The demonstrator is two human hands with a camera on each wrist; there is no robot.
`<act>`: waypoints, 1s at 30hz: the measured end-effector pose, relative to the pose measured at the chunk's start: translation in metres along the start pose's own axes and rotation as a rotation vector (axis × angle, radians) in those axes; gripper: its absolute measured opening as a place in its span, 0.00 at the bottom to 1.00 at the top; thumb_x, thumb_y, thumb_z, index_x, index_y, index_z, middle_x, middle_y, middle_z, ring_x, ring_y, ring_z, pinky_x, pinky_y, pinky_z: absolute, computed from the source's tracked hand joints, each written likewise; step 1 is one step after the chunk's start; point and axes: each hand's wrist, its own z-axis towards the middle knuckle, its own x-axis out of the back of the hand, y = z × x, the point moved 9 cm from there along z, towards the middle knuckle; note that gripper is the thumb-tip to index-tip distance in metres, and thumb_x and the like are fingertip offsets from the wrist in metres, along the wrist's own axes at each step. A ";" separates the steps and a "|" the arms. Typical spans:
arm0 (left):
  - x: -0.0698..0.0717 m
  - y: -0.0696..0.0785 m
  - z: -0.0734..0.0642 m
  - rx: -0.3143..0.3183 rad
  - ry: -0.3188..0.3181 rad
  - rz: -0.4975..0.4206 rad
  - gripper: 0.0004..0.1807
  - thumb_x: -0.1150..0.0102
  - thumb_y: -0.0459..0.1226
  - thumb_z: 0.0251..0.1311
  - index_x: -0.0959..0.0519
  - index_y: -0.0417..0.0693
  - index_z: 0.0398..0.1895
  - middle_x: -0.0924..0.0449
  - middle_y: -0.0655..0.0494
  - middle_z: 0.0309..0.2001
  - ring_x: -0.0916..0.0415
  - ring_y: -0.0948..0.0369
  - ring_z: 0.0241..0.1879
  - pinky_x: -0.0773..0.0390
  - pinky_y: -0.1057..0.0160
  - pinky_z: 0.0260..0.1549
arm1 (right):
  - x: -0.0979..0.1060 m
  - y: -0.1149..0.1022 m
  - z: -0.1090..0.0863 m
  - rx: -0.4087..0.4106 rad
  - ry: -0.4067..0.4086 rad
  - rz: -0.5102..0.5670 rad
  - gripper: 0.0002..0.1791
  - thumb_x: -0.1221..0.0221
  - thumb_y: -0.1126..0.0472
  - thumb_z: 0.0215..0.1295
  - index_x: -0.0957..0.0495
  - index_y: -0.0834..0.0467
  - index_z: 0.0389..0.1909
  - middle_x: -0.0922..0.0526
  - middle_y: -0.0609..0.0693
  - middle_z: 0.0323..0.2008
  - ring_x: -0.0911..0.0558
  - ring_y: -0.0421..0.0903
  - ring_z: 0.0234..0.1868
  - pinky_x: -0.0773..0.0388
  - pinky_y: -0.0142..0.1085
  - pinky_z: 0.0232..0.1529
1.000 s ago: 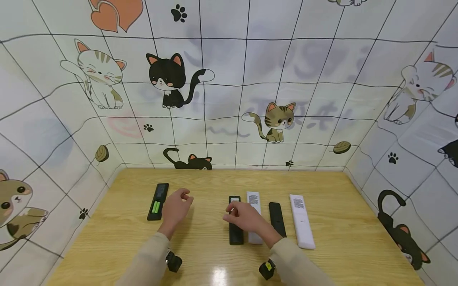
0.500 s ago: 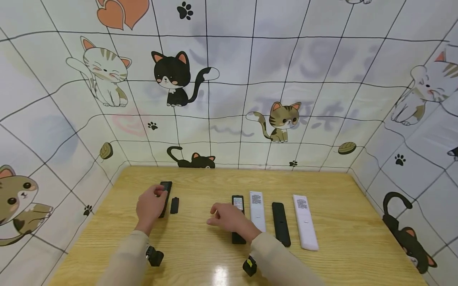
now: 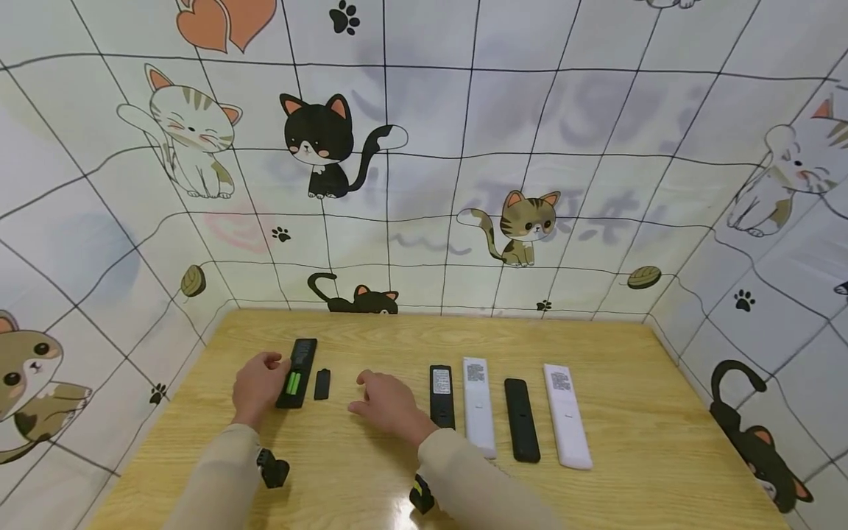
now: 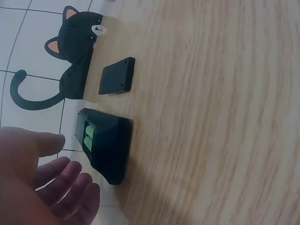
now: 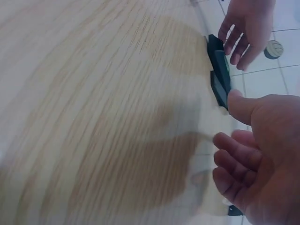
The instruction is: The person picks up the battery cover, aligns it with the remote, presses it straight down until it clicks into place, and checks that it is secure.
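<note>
A black remote control [image 3: 302, 353] lies on the table at the left, its battery bay exposed with green batteries [image 3: 293, 383] inside. Just left of it is my left hand [image 3: 257, 389], fingertips right at its edge; in the left wrist view the loosely bent fingers [image 4: 70, 187] hold nothing. A small black battery cover [image 3: 322, 384] rests right of this remote, apart from it. My right hand [image 3: 387, 403] hovers over the table farther right, between the cover and the other remotes. Its fingers [image 5: 234, 161] are relaxed, with nothing in them.
To the right lie two more black remotes, one labelled [image 3: 442, 390] and partly behind my right forearm, one plain [image 3: 522, 419]. Two white remotes [image 3: 478, 405] lie among them, the other white remote [image 3: 567, 416] outermost. A cat-print wall covering [image 3: 424, 184] encloses the wooden table [image 3: 629, 442].
My left hand has moved left across the open remote to its far side, uncovering the battery cover. My right hand has moved left, away from the labelled black remote.
</note>
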 end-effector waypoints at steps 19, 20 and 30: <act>-0.019 -0.003 0.012 0.039 -0.072 0.080 0.31 0.53 0.52 0.70 0.29 0.37 0.64 0.24 0.36 0.59 0.24 0.40 0.51 0.24 0.46 0.41 | -0.021 -0.030 0.037 -0.063 0.092 -0.127 0.34 0.43 0.38 0.65 0.35 0.48 0.68 0.23 0.49 0.54 0.19 0.46 0.49 0.21 0.36 0.45; -0.020 -0.002 0.011 0.041 -0.070 0.085 0.31 0.53 0.53 0.70 0.29 0.36 0.63 0.24 0.36 0.58 0.24 0.40 0.51 0.24 0.46 0.40 | -0.021 -0.030 0.038 -0.065 0.098 -0.134 0.34 0.43 0.38 0.65 0.35 0.49 0.67 0.23 0.49 0.54 0.19 0.46 0.49 0.21 0.37 0.45; -0.024 -0.005 0.020 0.089 -0.039 0.123 0.31 0.47 0.53 0.66 0.25 0.38 0.59 0.21 0.35 0.54 0.21 0.40 0.45 0.23 0.50 0.30 | -0.031 -0.031 0.049 -0.105 0.104 -0.221 0.35 0.46 0.35 0.65 0.36 0.48 0.68 0.25 0.49 0.55 0.20 0.45 0.49 0.21 0.36 0.42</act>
